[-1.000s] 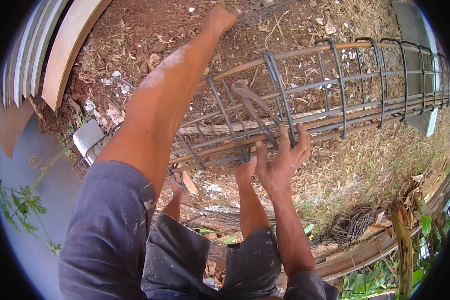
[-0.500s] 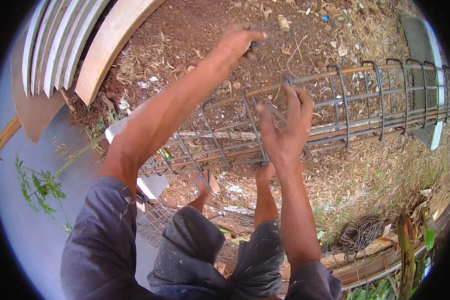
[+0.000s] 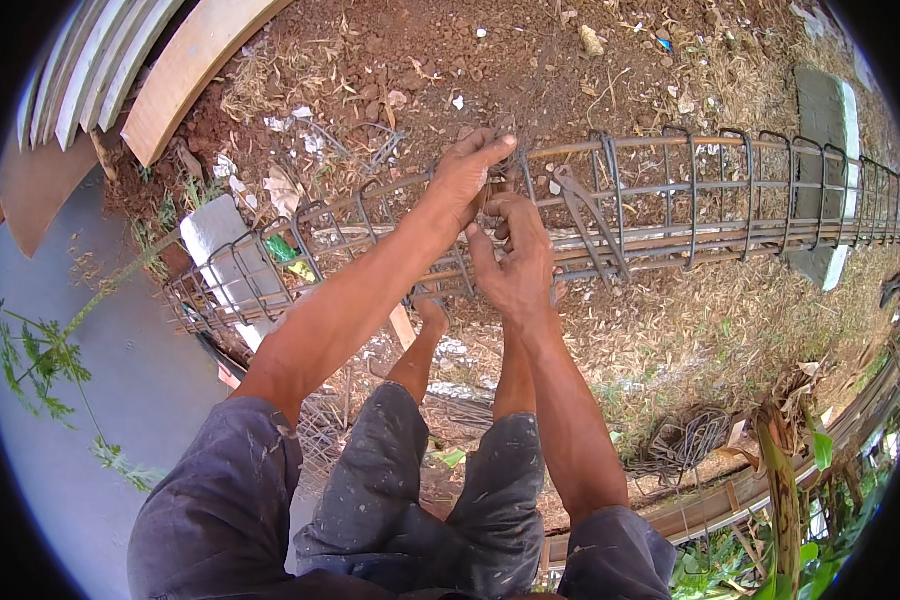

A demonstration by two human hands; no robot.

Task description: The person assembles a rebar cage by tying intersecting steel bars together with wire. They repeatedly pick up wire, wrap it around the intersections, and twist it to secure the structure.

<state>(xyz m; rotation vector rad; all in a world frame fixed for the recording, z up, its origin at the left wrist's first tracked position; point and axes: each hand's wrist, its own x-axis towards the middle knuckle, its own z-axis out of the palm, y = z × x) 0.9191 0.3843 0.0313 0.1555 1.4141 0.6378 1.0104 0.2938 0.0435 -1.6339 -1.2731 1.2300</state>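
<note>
A long rebar cage (image 3: 710,185) of rusty bars and bent wire stirrups runs across in front of me. My left hand (image 3: 473,175) is closed at its far upper bar, thumb stretched out to the right. Just below it, my right hand (image 3: 518,250) has its fingers curled in and its thumb bent toward them. The two hands nearly meet, and what lies between their fingers is hidden. Right of my right hand, a pair of rusty pincers (image 3: 592,225) leans across the cage bars, with neither hand on it.
White-faced blocks (image 3: 225,255) lie under the cage's left end, and a grey block (image 3: 825,150) at its right. Curved boards (image 3: 205,65) are stacked at the upper left. A wire bundle (image 3: 685,440) lies at the lower right. My feet (image 3: 430,318) stand close to the cage.
My left hand has come down to the cage's upper bar. My right hand has moved left, away from the pincers, and its fingers have curled in. The whole view has shifted somewhat.
</note>
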